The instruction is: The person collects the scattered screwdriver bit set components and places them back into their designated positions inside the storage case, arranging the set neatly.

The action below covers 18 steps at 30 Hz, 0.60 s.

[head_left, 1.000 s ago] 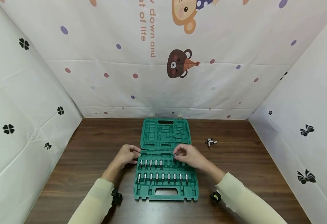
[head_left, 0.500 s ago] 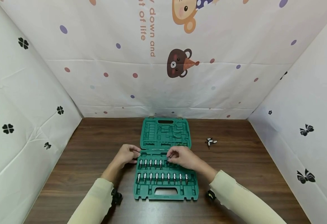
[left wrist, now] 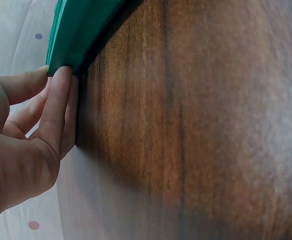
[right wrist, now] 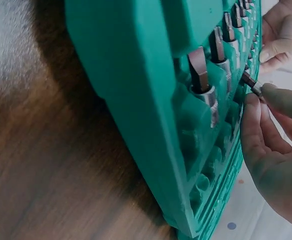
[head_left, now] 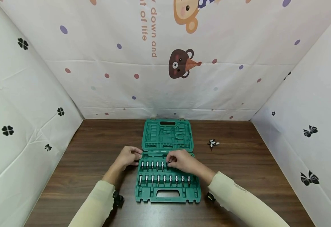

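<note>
An open green socket case [head_left: 168, 190] lies on the table, its lid folded back. At its left edge my left hand [head_left: 129, 156] pinches the corner between thumb and fingers; the green wall [left wrist: 80, 35] shows there in the left wrist view. Over the upper row, my right hand [head_left: 182, 160] holds a bit socket [right wrist: 253, 85] between thumb and fingertips, its dark tip toward the slots. Several bit sockets [head_left: 152, 165] sit in the upper row left of it. The lower row of bit sockets [head_left: 164, 180] runs across the tray. My right fingers hide part of the upper row.
A small pile of loose bit sockets [head_left: 212, 144] lies on the wooden table [head_left: 239, 164], right of the case. The raised lid [head_left: 168, 135] rests toward the patterned back sheet [head_left: 154, 94]. White sheets hang at both sides.
My right hand has moved left along the upper row with the bit socket, to just beside the seated ones. The left hand stays at the case's edge.
</note>
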Motion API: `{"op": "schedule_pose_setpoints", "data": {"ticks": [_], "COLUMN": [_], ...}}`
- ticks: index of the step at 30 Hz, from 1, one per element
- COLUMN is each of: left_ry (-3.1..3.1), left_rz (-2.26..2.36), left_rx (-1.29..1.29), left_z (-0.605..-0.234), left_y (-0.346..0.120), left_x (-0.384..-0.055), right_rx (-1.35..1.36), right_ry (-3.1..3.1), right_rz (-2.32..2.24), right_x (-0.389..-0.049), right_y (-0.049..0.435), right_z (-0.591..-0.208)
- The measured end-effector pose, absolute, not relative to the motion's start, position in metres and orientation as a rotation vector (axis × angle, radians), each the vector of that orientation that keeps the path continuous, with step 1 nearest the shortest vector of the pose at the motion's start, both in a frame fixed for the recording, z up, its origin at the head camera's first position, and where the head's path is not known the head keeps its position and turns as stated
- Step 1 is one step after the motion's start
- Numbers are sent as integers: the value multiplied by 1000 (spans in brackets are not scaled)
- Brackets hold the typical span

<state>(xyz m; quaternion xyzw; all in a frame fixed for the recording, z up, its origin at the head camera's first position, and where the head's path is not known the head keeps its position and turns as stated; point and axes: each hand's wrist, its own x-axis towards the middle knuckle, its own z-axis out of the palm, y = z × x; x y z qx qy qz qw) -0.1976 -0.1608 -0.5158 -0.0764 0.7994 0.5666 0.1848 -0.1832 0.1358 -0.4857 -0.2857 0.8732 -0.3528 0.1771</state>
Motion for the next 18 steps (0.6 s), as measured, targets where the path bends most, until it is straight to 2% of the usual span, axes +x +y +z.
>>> {"op": "schedule_pose_setpoints", "data": {"ticks": [18], "left_ry": [2236], "left_rz": [1604], "left_rx": [-199], "left_z": [-513], "left_y": [-161], "left_x": [-197], "right_rx": [-826], "right_ry": [2604], "right_rz": [-819], "right_x": [-184], "right_y": [124], "right_z": [-488]}}
